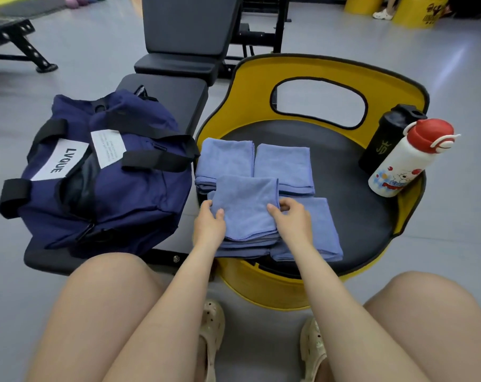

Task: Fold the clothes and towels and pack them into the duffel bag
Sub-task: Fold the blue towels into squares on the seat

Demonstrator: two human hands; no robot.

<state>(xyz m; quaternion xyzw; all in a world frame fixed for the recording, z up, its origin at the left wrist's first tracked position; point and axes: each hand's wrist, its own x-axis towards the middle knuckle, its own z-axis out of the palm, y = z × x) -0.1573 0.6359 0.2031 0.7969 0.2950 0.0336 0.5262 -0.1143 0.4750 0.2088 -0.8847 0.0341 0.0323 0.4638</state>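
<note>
Several folded blue towels lie on the black seat of a yellow chair [344, 216]. The front stack [247, 210] sits between my hands. My left hand [210, 223] holds its left edge with thumb on top. My right hand [290, 217] grips its right edge, fingers curled under the top layer. Two more folded towels lie behind: one at the back left [225, 158] and one at the back right [284, 166]. Another folded towel [324, 230] lies under my right hand. The navy duffel bag [101, 175] rests on a black bench to the left, its zip closed as far as I can see.
A black shaker bottle [385, 139] and a white bottle with a red cap [410, 161] stand on the seat's right side. The yellow chair back [316, 70] rises behind the towels. The black gym bench [178, 45] extends away. My knees and sandals fill the foreground.
</note>
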